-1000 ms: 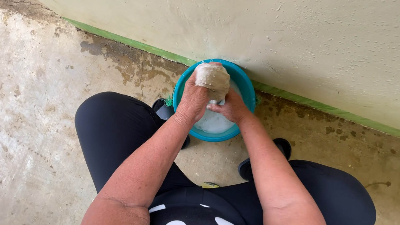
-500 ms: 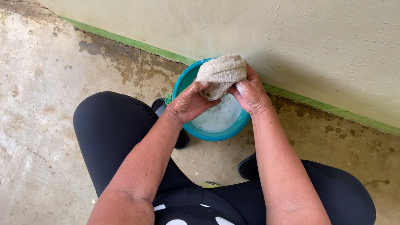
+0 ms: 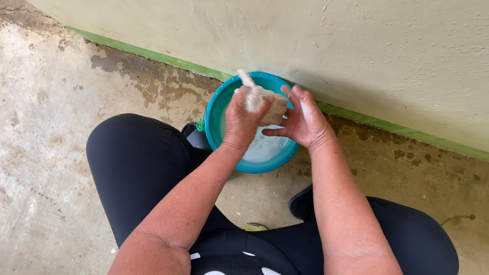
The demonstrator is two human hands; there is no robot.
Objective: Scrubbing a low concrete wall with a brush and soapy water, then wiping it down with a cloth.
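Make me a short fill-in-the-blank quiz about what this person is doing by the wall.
1. The left hand grips a wet grey ____.
2. Both hands are above a ____-coloured basin.
3. The right hand has its fingers ____.
4. The basin stands beside the pale ____.

Missing words: cloth; teal; spread open; wall

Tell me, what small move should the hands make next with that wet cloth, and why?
Probably close the right hand back onto the cloth and twist it over the teal basin. The left hand alone grips the bunched cloth, the right is open beside it, and the cloth hangs above the milky water, so drips would fall inside.
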